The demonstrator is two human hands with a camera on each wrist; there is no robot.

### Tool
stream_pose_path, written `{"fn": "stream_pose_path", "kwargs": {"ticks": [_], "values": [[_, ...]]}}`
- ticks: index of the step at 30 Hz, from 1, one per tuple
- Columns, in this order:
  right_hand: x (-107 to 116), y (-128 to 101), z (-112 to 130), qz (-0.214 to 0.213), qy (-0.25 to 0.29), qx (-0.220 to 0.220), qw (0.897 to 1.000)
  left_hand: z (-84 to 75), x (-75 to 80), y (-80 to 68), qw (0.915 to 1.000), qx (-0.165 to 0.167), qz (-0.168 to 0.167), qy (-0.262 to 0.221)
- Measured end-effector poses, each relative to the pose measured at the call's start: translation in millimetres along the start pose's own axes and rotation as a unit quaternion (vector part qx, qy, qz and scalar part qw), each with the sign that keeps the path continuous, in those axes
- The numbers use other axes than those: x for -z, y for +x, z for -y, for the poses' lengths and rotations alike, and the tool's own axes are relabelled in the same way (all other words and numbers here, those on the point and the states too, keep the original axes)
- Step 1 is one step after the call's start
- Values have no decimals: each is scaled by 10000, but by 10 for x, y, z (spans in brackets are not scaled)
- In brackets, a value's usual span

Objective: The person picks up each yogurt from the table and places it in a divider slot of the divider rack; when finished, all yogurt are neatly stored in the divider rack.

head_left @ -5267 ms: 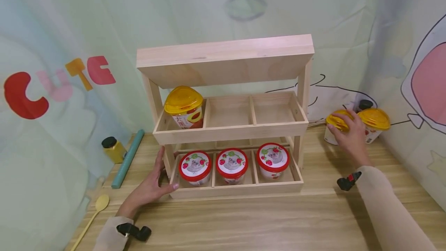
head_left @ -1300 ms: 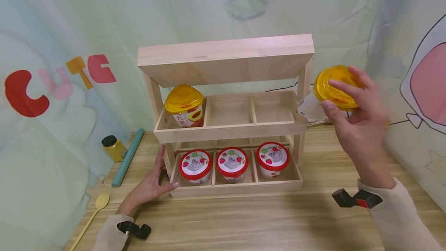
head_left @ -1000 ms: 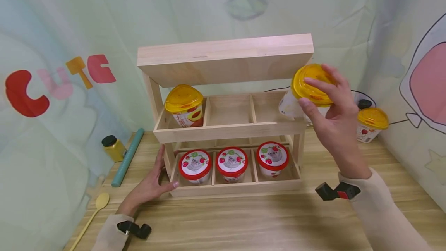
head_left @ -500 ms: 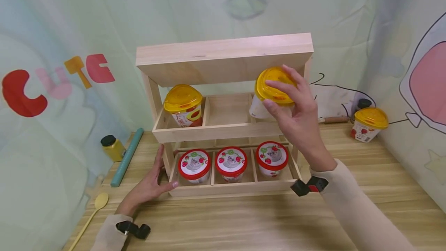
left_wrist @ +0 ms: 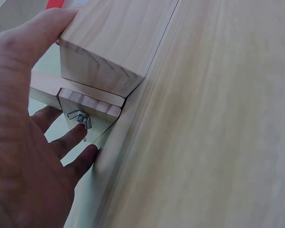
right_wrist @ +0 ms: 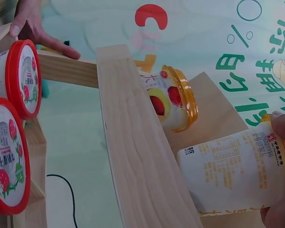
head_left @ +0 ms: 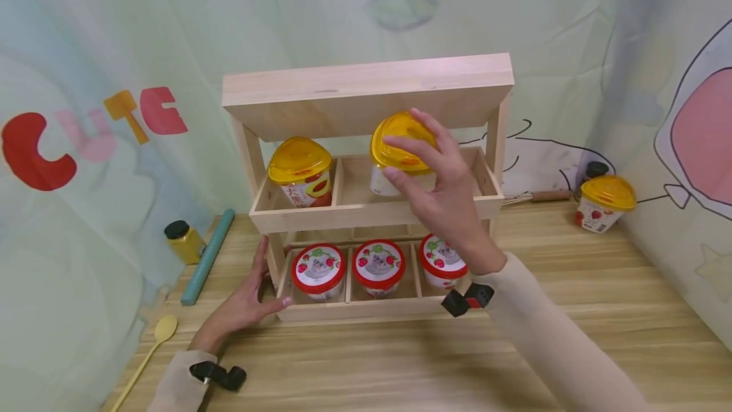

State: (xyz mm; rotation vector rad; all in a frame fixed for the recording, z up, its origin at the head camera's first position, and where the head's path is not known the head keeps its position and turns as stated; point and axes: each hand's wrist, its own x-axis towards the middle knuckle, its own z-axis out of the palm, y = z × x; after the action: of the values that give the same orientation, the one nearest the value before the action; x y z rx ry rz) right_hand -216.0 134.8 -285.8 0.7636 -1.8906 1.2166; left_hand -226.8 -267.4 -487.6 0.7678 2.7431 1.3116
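My right hand [head_left: 437, 177] grips a white yogurt cup [right_wrist: 237, 173] by its yellow lid, thumb and fingers spread round the sides. The cup hangs tilted over the middle compartment of the upper tray on the two-tier wooden shelf [head_left: 374, 215]. Another yellow-lidded yogurt cup [head_left: 300, 170] stands in the left upper compartment. My left hand [head_left: 243, 304] holds the shelf's lower left corner, thumb on the tray's front edge. In the left wrist view, its fingers [left_wrist: 69, 142] reach round the post beside a wing nut [left_wrist: 80, 118].
Three red-lidded tubs [head_left: 379, 266] fill the lower tray. A third yellow-lidded cup [head_left: 605, 202] stands back right, near a whisk [head_left: 549, 196]. At left lie a teal rod [head_left: 208, 256], a black-capped yellow jar [head_left: 185, 243] and a yellow spoon [head_left: 162, 329].
My right hand took the yogurt cup from the back right and carried it left, past the right upper compartment, to over the middle one. My left hand stays at the shelf's corner.
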Motion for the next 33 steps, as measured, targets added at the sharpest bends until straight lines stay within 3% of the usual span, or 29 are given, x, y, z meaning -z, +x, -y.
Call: {"fn": "stream_pose_path", "kwargs": {"ticks": [9, 16, 25, 33], "values": [[-249, 15, -82, 251, -6, -156, 9996, -22, 12, 1, 9999, -154, -13, 4], [-372, 21, -168, 564, -68, -580, 9967, -21, 17, 0, 9999, -158, -5, 15], [-445, 58, -186, 995, -412, -680, 9919, -14, 4, -2, 10000, -28, -20, 28], [-422, 53, -131, 1081, -425, -793, 9901, -36, 2, -13, 9999, 104, -13, 82]]}}
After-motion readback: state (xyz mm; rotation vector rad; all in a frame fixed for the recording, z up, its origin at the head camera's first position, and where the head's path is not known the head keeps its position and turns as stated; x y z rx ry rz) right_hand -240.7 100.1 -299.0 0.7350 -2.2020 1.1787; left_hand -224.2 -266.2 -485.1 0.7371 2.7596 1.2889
